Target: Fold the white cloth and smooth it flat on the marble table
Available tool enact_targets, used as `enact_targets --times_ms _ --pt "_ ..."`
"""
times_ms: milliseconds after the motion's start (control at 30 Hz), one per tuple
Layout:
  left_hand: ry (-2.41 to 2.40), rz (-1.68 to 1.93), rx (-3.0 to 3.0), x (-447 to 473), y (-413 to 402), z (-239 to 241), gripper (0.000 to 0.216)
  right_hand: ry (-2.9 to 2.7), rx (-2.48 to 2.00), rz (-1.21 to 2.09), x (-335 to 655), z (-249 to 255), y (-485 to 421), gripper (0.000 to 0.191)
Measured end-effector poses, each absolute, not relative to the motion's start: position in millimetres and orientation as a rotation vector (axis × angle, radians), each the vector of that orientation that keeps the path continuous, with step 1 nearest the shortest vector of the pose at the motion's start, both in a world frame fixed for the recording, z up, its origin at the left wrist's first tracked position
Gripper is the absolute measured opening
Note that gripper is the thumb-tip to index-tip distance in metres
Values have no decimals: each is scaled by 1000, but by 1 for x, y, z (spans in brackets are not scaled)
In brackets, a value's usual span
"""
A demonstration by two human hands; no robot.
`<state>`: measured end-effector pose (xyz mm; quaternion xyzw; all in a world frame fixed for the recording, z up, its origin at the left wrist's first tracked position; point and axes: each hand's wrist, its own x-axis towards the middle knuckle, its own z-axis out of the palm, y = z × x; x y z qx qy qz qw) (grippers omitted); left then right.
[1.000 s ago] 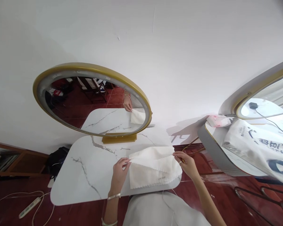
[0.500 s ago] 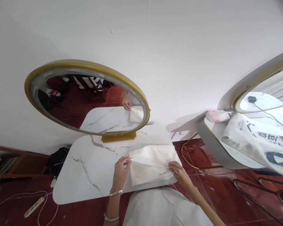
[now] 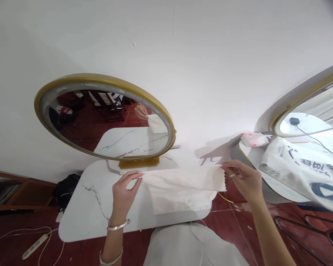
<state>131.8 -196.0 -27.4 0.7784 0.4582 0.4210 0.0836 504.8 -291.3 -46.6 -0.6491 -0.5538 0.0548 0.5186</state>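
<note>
A white cloth (image 3: 183, 186) with a zigzag edge hangs stretched between my two hands above the white marble tabletop (image 3: 94, 207). My left hand (image 3: 123, 194) pinches its left top corner, a silver bangle on the wrist. My right hand (image 3: 242, 179), with a ring on one finger, pinches the right top corner out past the table's right edge. The cloth's lower part still lies on the table near its front edge.
A gold-rimmed oval mirror (image 3: 44, 96) stands at the back of the table against a white wall. To the right is a second table (image 3: 251, 155) with a printed white bag (image 3: 302, 166) and a small pack. Cables and a power strip (image 3: 34, 244) lie on the red floor.
Both hands have risen and moved apart, lifting the cloth's top edge off the table and spreading it wide. The right hand went from the cloth's lower right corner up and to the right.
</note>
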Motion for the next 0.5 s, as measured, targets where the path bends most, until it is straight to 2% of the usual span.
enact_targets --times_ms 100,167,367,500 --pt "1407 1347 2348 143 -192 -5 12 -1358 -1578 -159 502 -6 -285 16" --pt "1422 1376 2279 149 -190 3 14 -1294 -1585 -219 498 9 -284 14" --pt "1351 1287 2261 145 -208 26 12 -1193 -1622 -189 494 30 -313 14" --pt "1294 1154 2289 118 -232 42 8 -1272 -1534 10 494 42 -350 11"
